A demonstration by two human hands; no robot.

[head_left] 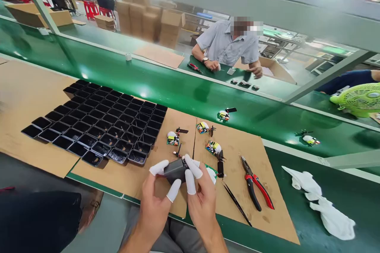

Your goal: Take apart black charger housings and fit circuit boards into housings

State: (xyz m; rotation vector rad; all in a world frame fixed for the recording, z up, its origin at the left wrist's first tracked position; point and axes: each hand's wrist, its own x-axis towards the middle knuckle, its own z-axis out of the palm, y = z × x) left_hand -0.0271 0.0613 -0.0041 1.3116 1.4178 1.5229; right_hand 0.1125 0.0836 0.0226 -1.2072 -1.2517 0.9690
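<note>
Both my hands grip one small black plastic case (175,170) above the near edge of a cardboard sheet (267,205). My left hand (156,201) pinches its left side with white finger cots on thumb and forefinger. My right hand (198,193) pinches its right side, also in white finger cots. A green circuit board (211,173) with a white part shows just behind my right fingers. Left of my hands lies a large block of black cases (97,122) set in rows, open side up.
Three more circuit boards (172,138) (202,127) (213,148) lie on the cardboard. Red-handled pliers (255,185) and black tweezers (236,201) lie to the right, a white cloth (323,205) beyond. The green conveyor belt (178,91) carries two boards (223,115) (310,139). Across it a person (228,45) works; a green fan (360,101) stands right.
</note>
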